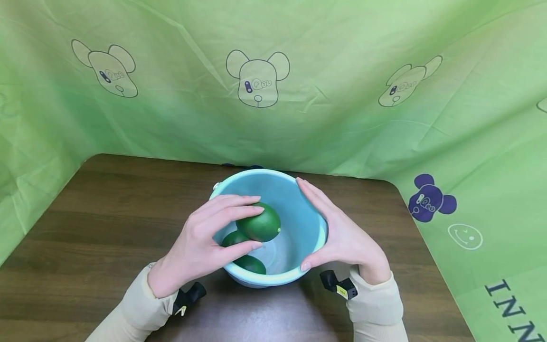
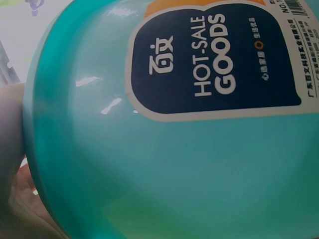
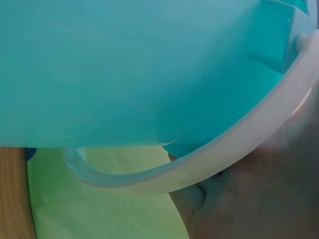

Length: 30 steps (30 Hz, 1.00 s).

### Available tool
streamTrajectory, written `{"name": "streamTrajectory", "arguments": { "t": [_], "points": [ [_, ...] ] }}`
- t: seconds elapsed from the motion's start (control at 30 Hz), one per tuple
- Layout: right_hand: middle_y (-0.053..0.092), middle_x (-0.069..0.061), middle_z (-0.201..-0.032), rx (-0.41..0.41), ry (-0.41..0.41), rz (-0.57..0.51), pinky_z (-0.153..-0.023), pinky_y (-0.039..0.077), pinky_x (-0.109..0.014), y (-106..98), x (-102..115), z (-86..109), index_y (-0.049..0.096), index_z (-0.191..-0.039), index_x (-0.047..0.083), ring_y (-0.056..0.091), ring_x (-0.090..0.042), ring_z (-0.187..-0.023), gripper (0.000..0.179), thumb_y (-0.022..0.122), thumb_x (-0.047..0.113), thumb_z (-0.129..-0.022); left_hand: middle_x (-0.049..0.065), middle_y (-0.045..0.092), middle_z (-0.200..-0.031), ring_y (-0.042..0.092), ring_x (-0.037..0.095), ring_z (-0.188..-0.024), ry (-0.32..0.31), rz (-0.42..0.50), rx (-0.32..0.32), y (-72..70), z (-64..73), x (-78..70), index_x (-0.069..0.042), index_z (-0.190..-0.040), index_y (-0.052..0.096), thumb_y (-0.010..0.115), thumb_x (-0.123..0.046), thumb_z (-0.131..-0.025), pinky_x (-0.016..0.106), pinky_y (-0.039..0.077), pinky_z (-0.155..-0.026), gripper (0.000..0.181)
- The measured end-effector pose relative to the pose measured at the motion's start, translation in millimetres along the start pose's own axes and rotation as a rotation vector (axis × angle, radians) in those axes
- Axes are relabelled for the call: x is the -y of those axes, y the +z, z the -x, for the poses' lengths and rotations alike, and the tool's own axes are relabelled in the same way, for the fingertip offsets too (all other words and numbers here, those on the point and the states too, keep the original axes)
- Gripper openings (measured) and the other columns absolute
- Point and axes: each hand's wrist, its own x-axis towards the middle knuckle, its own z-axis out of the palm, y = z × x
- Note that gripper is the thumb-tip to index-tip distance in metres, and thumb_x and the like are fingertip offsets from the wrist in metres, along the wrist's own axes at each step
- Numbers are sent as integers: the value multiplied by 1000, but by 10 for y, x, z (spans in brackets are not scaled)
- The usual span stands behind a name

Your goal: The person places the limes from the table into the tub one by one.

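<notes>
A light blue bucket [image 1: 295, 223] stands on the table near its far edge. Over its opening, my left hand [image 1: 198, 242] holds a glossy dark green oval fruit [image 1: 259, 223] between its fingertips and thumb. Beneath that hand, two more green fruits [image 1: 252, 264] lie inside the bucket, partly hidden. My right hand [image 1: 348, 232] grips the bucket's right side, thumb at the near rim and fingers along the far right rim. In the right wrist view the pale bucket handle [image 3: 219, 154] crosses in front of that hand. A dark label [image 2: 214, 64] shows on the bucket's outer wall.
The brown wooden table [image 1: 107, 228] spreads out on both sides of the bucket. Green printed cloth [image 1: 179, 114] hangs behind it and along both sides. A small black wrist camera [image 1: 339, 285] sits by the right sleeve, another [image 1: 188, 297] by the left.
</notes>
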Motion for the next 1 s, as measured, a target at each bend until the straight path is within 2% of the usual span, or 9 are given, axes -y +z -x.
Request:
{"name": "streamTrajectory", "arguments": {
  "t": [0.13, 0.3, 0.47, 0.57, 1.0],
  "points": [
    [13, 5, -168, 0, -2, -4, -105, 42, -34, -3, 2, -3, 17, -164, 34, 32, -18, -144, 146, 104, 18, -48, 13, 68, -124, 64, 28, -115, -10, 2, 7, -3, 0, -1, -5, -122, 72, 87, -21, -84, 35, 48, -100, 44],
    [13, 8, -168, 4, -2, -8, -105, 41, -34, -10, 9, -8, 17, -165, 32, 31, -17, -144, 146, 105, 22, -48, 12, 67, -128, 63, 28, -117, -23, 16, 22, -13, -11, -3, -4, -124, 71, 86, -21, -85, 36, 48, -101, 45],
    [13, 8, -168, 4, -3, -3, -105, 42, -36, -20, 14, -6, 17, -165, 32, 32, -18, -144, 147, 105, 21, -48, 16, 51, -149, 51, 34, -134, -59, 5, 70, -29, -26, -10, -2, -141, 58, 76, -29, -94, 40, 40, -110, 57],
    [12, 8, -168, 2, 1, -3, -105, 42, -37, -21, 9, -5, 17, -165, 33, 32, -19, -143, 147, 105, 21, -48, 17, 43, -155, 45, 34, -139, -82, -12, 93, -42, -24, -9, -3, -147, 53, 71, -33, -97, 41, 37, -112, 61],
    [13, 7, -168, -8, 1, 5, -106, 41, -36, -4, 10, -23, 17, -164, 33, 31, -19, -144, 146, 105, 26, -48, 14, 49, -151, 48, 32, -136, -89, -26, 101, -61, -15, 26, -3, -144, 56, 72, -36, -97, 43, 37, -112, 60]
  ]
}}
